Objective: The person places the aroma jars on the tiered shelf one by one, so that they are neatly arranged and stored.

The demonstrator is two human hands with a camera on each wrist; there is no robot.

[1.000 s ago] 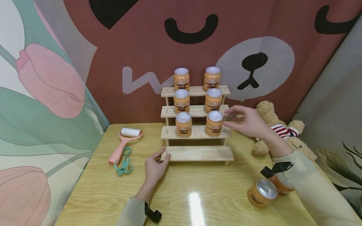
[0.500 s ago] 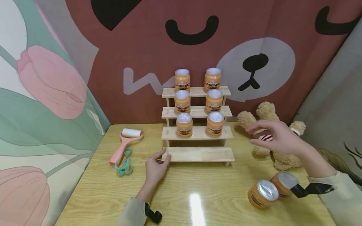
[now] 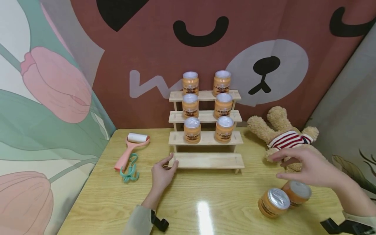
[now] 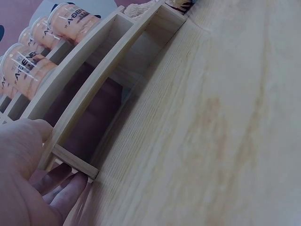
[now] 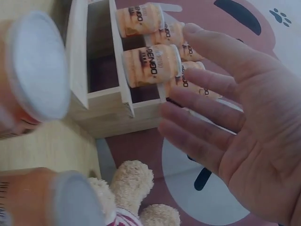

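A wooden tiered shelf (image 3: 205,160) stands on the table, with orange jars in pairs on its upper three steps; one is the front right jar (image 3: 224,132). My left hand (image 3: 163,174) holds the left end of the lowest step, thumb on top and fingers by the leg (image 4: 75,162) in the left wrist view. Above two more jars at the right, the near jar (image 3: 273,204) and the far jar (image 3: 296,192), my right hand (image 3: 311,168) hovers with nothing in it. Its fingers (image 5: 202,103) are spread and relaxed in the right wrist view.
A teddy bear (image 3: 289,138) in a striped shirt lies at the back right, behind the right hand. On the left are a pink lint roller (image 3: 126,155) and a green multi-arm hook (image 3: 130,173). A printed curtain (image 3: 147,111) hangs behind the table (image 3: 117,205).
My right hand has drawn away from the front right jar on the third step and moved right and toward me, over the two table jars. The left hand keeps its place on the shelf.
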